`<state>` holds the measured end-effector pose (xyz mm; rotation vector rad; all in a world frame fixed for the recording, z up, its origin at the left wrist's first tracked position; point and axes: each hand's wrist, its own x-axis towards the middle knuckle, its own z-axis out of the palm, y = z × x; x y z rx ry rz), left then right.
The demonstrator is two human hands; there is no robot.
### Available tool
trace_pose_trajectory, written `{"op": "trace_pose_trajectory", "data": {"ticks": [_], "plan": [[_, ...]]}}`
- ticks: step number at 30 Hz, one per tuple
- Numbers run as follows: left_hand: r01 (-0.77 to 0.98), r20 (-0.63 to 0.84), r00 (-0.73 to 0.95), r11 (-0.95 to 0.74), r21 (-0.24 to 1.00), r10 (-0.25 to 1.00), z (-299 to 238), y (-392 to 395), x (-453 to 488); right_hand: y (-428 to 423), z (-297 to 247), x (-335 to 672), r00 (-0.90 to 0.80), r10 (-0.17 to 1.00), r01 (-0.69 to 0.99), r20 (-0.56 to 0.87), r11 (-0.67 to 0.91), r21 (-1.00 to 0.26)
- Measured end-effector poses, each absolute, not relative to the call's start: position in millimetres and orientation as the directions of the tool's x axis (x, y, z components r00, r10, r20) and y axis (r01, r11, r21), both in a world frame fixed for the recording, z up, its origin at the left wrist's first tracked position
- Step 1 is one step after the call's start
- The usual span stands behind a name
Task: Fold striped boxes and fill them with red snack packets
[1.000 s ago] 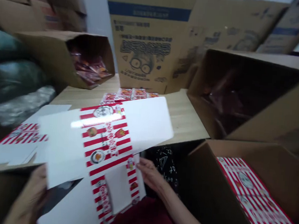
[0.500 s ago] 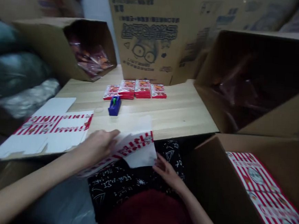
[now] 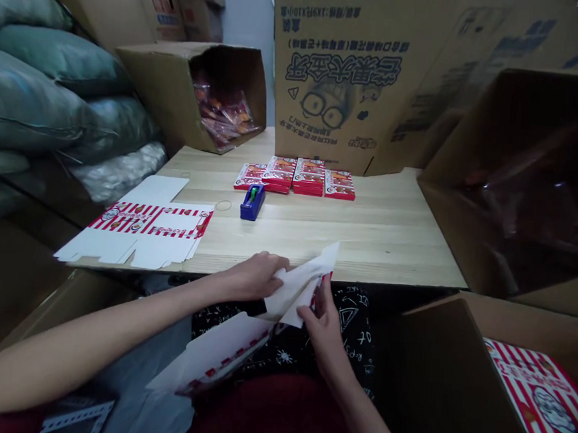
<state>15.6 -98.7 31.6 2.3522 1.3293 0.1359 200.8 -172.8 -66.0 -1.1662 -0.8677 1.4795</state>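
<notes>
Over my lap, both hands hold a red-and-white striped carton blank (image 3: 290, 298), its plain white inner side partly turned up and folding. My left hand (image 3: 259, 275) grips the upper left flap, fingers closed. Round the right end, my right hand (image 3: 325, 316) has its thumb on the white side and its fingers behind. A long white panel of the blank hangs down to the lower left. On the table's left lies a stack of flat carton blanks (image 3: 142, 228) with the same stripes. Beyond my hands stands a blue tape dispenser (image 3: 252, 203) with green tape.
Several small red packs (image 3: 308, 176) are stacked at the back of the wooden table (image 3: 368, 233). An open carton of wrapped pieces (image 3: 153, 92) lies back left. Right are another open carton (image 3: 517, 168) and, lower, a box holding striped cartons (image 3: 540, 390). Sacks (image 3: 38, 103) pile up left.
The blank has been turned so its white side shows and it bends between my hands. My right hand has moved up and closed on its end. The view has swung left.
</notes>
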Motion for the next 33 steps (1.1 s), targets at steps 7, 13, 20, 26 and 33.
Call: {"op": "trace_pose_trajectory", "data": {"ticks": [7, 13, 20, 26, 33], "plan": [[0.868, -0.006, 0.449, -0.435, 0.24, 0.894, 35, -44, -22, -184, -57, 266, -0.246, 0.932, -0.081, -0.268, -0.295, -0.952], [0.787, 0.11, 0.413, -0.415, 0.456, 0.904, 47, -35, -34, -187, -28, 355, 0.08, 0.975, 0.138, -0.208, -0.218, -0.966], [0.229, 0.135, 0.034, -0.139, 0.964, 0.99, 5, -69, -31, -186, -1, 369, 0.121, 0.992, 0.275, -0.043, -0.075, -0.958], [-0.143, -0.001, -0.041, -0.005, 0.99, 0.999, -50, -100, -11, -195, -33, 337, -0.211, 0.969, 0.295, -0.128, -0.062, -0.953], [-0.077, 0.078, -0.157, -0.091, 0.993, 0.984, -72, -90, -2, -209, -20, 324, 0.025, 0.971, 0.569, 0.239, 0.183, -0.802]]}}
